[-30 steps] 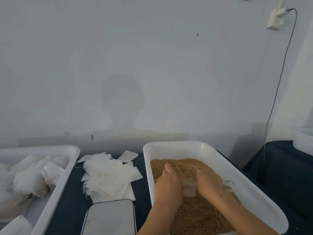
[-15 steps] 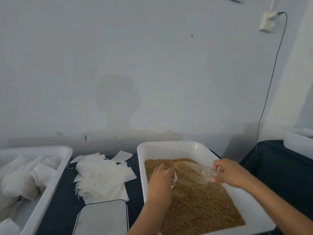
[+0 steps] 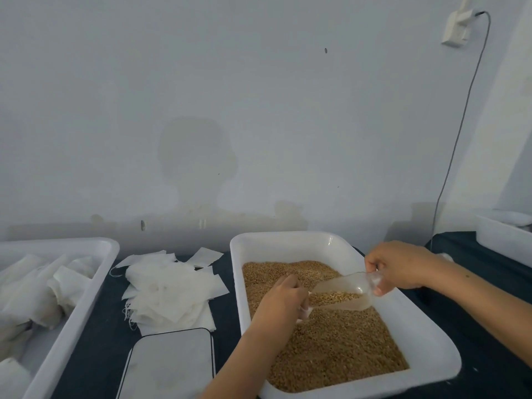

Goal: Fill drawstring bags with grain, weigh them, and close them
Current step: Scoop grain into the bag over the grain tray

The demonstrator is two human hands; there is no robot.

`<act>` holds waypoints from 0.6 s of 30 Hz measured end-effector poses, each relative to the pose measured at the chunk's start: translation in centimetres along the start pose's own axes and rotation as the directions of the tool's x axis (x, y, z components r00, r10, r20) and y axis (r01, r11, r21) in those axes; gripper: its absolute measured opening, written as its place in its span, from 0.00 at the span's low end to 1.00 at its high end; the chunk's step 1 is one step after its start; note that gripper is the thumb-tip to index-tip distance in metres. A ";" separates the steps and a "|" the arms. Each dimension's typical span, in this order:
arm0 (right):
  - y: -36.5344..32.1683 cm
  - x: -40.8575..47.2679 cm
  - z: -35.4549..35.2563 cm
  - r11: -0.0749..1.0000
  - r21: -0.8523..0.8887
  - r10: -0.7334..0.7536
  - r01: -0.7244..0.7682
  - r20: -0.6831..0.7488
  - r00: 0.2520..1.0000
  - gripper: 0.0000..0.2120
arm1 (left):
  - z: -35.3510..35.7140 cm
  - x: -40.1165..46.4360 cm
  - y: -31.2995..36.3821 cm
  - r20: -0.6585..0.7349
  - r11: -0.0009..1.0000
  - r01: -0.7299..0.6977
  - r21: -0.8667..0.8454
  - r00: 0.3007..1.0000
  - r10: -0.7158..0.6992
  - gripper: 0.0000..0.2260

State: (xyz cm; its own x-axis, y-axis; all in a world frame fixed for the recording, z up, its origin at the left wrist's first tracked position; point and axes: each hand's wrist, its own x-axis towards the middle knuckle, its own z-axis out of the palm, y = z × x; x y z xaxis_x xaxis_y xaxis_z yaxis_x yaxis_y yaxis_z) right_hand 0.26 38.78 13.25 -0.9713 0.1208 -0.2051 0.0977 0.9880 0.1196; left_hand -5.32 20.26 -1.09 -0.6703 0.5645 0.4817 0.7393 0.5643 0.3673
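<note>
Pale wall (image 3: 259, 96) w/ socket (image 3: 457, 30), cable (image 3: 460, 125)

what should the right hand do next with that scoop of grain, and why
Probably tip the scoop toward the left hand so the grain pours into the small white bag it pinches. The right hand holds the clear scoop by its handle, loaded with grain, its open end already at the bag, above the tub, so spills should fall back in.

Tilted clear scoop (image 3: 342, 292) over grain (image 3: 331, 341)

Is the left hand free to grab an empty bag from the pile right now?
Probably not: the left hand already holds a bag at the scoop. The pile lies unobstructed beside the tray.
</note>
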 end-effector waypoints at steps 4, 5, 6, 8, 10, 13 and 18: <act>-1.0 0.5 -0.9 0.997 -0.073 -0.004 0.003 -0.011 1.000 0.11 | 0.1 0.0 -0.1 -0.006 1.000 -0.004 0.004 1.000 0.004 0.03; -1.2 0.6 -1.2 0.996 -0.084 -0.004 0.003 -0.015 1.000 0.10 | 0.1 0.0 -0.1 -0.008 1.000 -0.007 0.001 1.000 0.007 0.03; -1.4 0.7 -1.5 0.995 -0.097 -0.003 0.001 -0.017 1.000 0.10 | 0.1 0.0 -0.1 -0.009 1.000 -0.011 -0.003 1.000 0.011 0.03; -1.8 0.8 -2.0 0.991 -0.132 -0.001 -0.003 -0.030 1.000 0.10 | 0.2 0.0 -0.1 -0.011 1.000 -0.015 -0.002 1.000 0.015 0.02; -2.2 1.0 -2.3 0.984 -0.179 0.006 -0.018 -0.066 0.998 0.13 | 0.3 0.0 -0.2 -0.015 1.000 -0.008 -0.008 1.000 0.008 0.01; -2.5 1.3 -2.6 0.972 -0.236 -0.008 -0.022 -0.123 0.992 0.16 | 0.3 0.1 -0.3 -0.009 1.000 0.011 -0.021 1.000 -0.011 0.01; -2.8 1.3 -2.6 0.947 -0.318 -0.127 0.052 -0.221 0.967 0.12 | 0.2 0.3 -0.4 -0.019 0.987 0.100 -0.124 0.995 -0.103 0.02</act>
State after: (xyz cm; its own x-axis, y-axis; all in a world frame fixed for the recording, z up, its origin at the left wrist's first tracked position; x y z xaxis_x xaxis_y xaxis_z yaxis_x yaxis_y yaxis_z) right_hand -1.82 35.92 15.15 -0.9996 -0.0297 0.0008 -0.0267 0.9111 0.4114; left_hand -5.85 20.31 -1.30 -0.7414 0.4921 0.4563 0.6711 0.5384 0.5097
